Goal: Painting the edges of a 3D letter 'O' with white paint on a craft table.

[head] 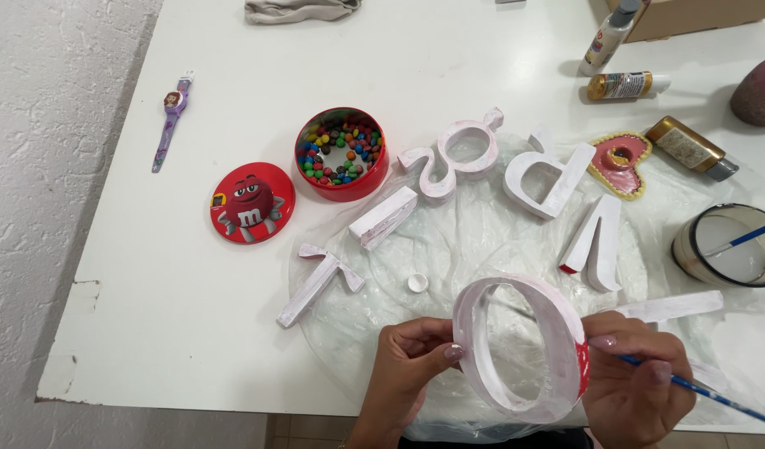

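My left hand [407, 357] grips the left rim of a large ring-shaped letter [491, 370], painted white with pink streaks and a red patch on its right side. It is held upright over a clear plastic sheet [474, 241]. My right hand [636, 378] steadies the ring's right side and also holds a thin blue paintbrush [707, 392], which points out to the right. Several other white-painted block letters [549, 175] lie on the sheet beyond the ring.
A red tin of coloured candies [341, 154] stands open, its red lid [251, 202] beside it. A purple wristwatch [171, 116] lies at far left. A cup of white paint with a brush [727, 245], paint bottles [628, 85], a heart-shaped piece [619, 164] and a small white cap [417, 283] lie nearby.
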